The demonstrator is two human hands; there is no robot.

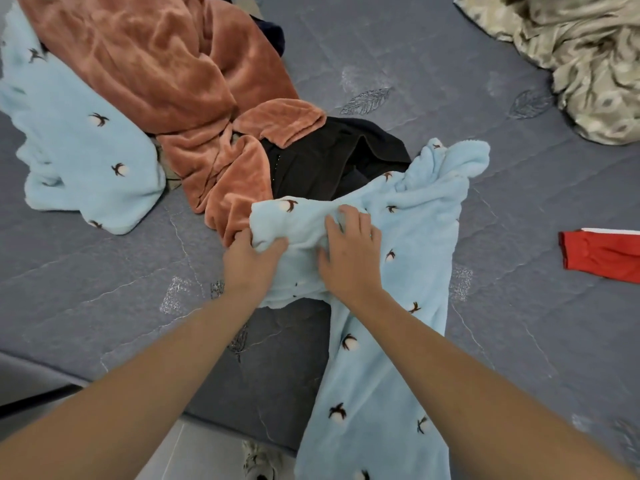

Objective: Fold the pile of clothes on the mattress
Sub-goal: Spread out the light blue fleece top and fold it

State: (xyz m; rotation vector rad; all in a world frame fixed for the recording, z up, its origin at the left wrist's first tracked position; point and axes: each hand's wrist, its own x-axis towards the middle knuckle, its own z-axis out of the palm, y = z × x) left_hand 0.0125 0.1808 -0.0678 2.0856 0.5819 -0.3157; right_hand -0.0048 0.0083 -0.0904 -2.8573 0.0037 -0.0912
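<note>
Two hands at work: both sit on one light blue fleece garment (408,271) near the front edge of the grey mattress (433,81).
Left hand (251,259): fingers curled into a bunched fold of the blue fleece, gripping it at the garment's left end.
Right hand (351,256): just beside the left, fingers bent down into the same fleece; it appears to pinch a fold, though the fingertips are buried in the pile and the hold itself is hidden.
Garment position: the upper part lies crumpled on the mattress, overlapping a black garment (332,161); the long lower part trails toward the person and over the mattress edge.
Rest of the pile: a rust-coloured fleece (166,74) and a second light blue piece (76,143) lie heaped to the left, touching each other.
Risk of dragging: the blue fleece rests on the black garment, so lifting it may pull that piece along and tangle the two.
Risk of sliding: the hanging length could tug the whole garment off the mattress if either grip loosens.
Risk of a crooked fold: both hands hold close together on bunched cloth, so seams are unlikely to line up unless the piece is first spread flat.
Nearby items: a red garment (606,258) at the right and an olive patterned cloth (581,53) at the top right lie well apart.
</note>
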